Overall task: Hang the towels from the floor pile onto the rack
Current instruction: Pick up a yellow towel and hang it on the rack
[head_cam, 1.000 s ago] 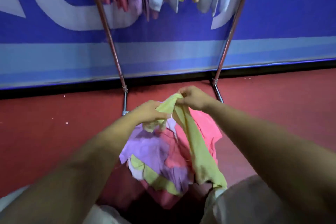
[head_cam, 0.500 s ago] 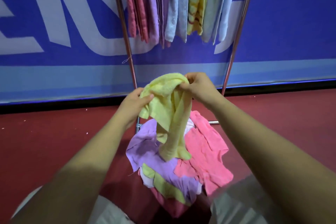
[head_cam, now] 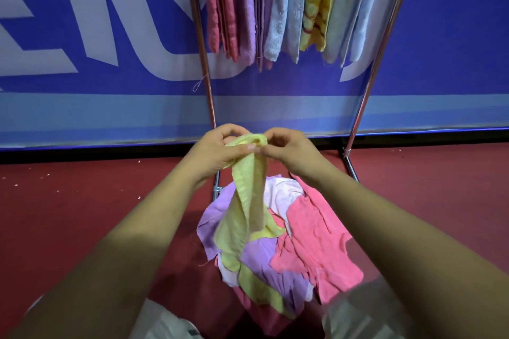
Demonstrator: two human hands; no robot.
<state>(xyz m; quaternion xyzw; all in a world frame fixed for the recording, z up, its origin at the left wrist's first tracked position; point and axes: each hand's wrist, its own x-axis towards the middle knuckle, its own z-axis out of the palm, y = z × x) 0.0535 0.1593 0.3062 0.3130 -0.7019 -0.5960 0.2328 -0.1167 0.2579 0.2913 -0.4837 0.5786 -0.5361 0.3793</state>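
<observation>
The left hand [head_cam: 217, 152] and right hand [head_cam: 290, 153] pinch the yellow towel [head_cam: 248, 198], which looks light and limp, best spread by its corners.

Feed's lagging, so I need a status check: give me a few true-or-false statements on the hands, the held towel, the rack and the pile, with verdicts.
1. The left hand and right hand both pinch the yellow towel at its top. True.
2. The held towel is draped over the rack. False: it hangs from the hands, above the floor pile.
3. Many other towels already hang on the rack. True.
4. The pile holds only pink towels. False: purple, pink and yellow ones lie there.
</observation>
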